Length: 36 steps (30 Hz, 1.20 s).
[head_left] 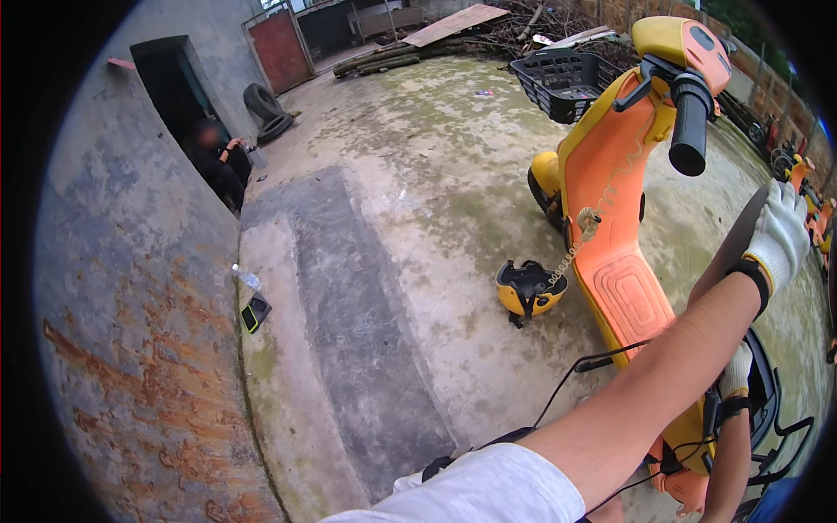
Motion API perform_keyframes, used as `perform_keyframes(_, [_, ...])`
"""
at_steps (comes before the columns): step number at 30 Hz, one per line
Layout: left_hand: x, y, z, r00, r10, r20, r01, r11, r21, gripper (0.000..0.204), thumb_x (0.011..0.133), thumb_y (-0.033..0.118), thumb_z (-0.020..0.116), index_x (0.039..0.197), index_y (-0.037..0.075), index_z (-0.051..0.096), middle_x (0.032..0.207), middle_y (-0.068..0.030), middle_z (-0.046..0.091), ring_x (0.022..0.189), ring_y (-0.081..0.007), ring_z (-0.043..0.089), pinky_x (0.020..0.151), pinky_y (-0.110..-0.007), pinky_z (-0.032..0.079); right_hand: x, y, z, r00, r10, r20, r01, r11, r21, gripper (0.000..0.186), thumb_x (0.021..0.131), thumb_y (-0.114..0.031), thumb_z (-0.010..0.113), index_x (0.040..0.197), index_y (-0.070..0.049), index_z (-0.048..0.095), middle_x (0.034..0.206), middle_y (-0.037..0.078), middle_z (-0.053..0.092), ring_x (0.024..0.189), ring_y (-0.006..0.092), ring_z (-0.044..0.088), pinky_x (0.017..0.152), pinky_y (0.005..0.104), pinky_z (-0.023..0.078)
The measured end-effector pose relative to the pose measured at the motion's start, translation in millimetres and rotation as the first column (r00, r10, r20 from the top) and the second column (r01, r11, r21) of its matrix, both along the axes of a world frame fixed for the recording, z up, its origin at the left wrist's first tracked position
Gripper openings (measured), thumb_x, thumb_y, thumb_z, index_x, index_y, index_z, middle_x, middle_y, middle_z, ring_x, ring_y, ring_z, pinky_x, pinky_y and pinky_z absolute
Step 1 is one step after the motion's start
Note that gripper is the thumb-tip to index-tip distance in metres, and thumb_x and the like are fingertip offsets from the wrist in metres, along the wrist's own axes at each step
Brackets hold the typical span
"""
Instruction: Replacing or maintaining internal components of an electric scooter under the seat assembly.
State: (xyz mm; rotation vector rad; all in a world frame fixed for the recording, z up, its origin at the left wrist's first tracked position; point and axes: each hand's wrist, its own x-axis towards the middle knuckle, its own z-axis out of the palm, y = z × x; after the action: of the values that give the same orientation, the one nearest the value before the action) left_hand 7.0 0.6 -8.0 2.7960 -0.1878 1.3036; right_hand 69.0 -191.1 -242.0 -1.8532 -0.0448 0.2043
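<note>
An orange-and-yellow electric scooter (623, 288) stands at my right, with a black handlebar grip and a coiled cord along its front panel. My left hand (779, 235), in a white knit glove, holds the edge of the raised dark seat (731, 240). My left forearm crosses over the scooter. Lower down, my gloved right hand (737, 373) reaches in at the black-rimmed opening (765, 383) under the seat, its fingers hidden. Black cables (558, 388) run beside the scooter's body. A yellow-and-black helmet (528, 289) sits on the ground, joined to the coiled cord.
A black basket (567, 83) is at the scooter's front. By the left wall lie a plastic bottle (247, 277) and a dark device with a lit-edged screen (255, 312). A person (218, 161) sits in the doorway near tyres (266, 113). Wood and branches (488, 39) are piled behind.
</note>
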Motion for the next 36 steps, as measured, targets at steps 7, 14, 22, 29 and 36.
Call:
perform_keyframes(7, [-2.5, 0.5, 0.2, 1.0, 0.0, 0.01, 0.0, 1.0, 0.006, 0.046, 0.094, 0.027, 0.056, 0.137, 0.011, 0.059, 0.152, -0.0165, 0.043, 0.142, -0.0378, 0.037, 0.114, -0.057, 0.025, -30.5, 20.1, 24.2, 0.993, -0.116, -0.028, 0.117, 0.99, 0.073, 0.018, 0.098, -0.022, 0.051, 0.1, -0.006, 0.06, 0.069, 0.002, 0.061, 0.045, 0.013, 0.054, 0.042, 0.0276, 0.046])
perform_keyframes(14, [5.5, -2.2, -8.9, 0.994, -0.084, 0.068, 0.088, 0.994, -0.058, 0.055, 0.099, 0.031, 0.047, 0.148, 0.006, 0.045, 0.16, -0.0163, 0.031, 0.148, -0.0398, 0.025, 0.116, -0.064, 0.016, -44.1, 31.4, 19.8, 0.976, -0.216, 0.029, 0.208, 0.963, 0.171, 0.028, 0.101, -0.023, 0.047, 0.12, -0.004, 0.055, 0.071, 0.001, 0.058, 0.046, 0.0106, 0.05, 0.042, 0.0253, 0.045])
perform_keyframes(22, [-81.6, 5.0, -83.6, 0.975, -0.005, 0.223, -0.006, 0.999, 0.045, 0.039, 0.081, 0.021, 0.061, 0.115, 0.005, 0.072, 0.152, -0.0171, 0.043, 0.146, -0.0469, 0.022, 0.115, -0.068, 0.016, -41.4, 29.1, 20.7, 0.971, -0.131, -0.199, 0.208, 0.874, 0.439, 0.016, 0.1, -0.021, 0.049, 0.091, -0.011, 0.058, 0.067, -0.002, 0.055, 0.048, 0.0088, 0.049, 0.042, 0.0241, 0.043])
perform_keyframes(29, [-199.4, -37.3, -189.8, 0.828, -0.536, -0.164, 0.17, 0.519, -0.838, 0.065, 0.088, 0.014, 0.061, 0.147, 0.01, 0.035, 0.143, -0.022, 0.044, 0.13, -0.042, 0.046, 0.11, -0.045, 0.039, -153.2, 27.6, 57.6, 0.973, -0.022, 0.228, -0.077, 0.906, 0.415, 0.036, 0.106, -0.025, 0.048, 0.132, -0.001, 0.051, 0.093, 0.008, 0.07, 0.08, 0.0136, 0.067, 0.071, 0.0249, 0.054])
perform_keyframes(36, [-218.3, -31.6, -212.4, 0.765, -0.639, -0.079, 0.094, 0.233, -0.968, 0.035, 0.095, 0.016, 0.051, 0.129, 0.006, 0.05, 0.105, -0.0244, 0.064, 0.102, -0.0421, 0.061, 0.089, -0.046, 0.049, -189.8, 6.1, 48.7, 0.992, 0.027, 0.12, -0.04, 0.993, 0.111, 0.037, 0.103, -0.024, 0.053, 0.134, -0.003, 0.052, 0.102, 0.009, 0.069, 0.09, 0.0146, 0.067, 0.082, 0.028, 0.054])
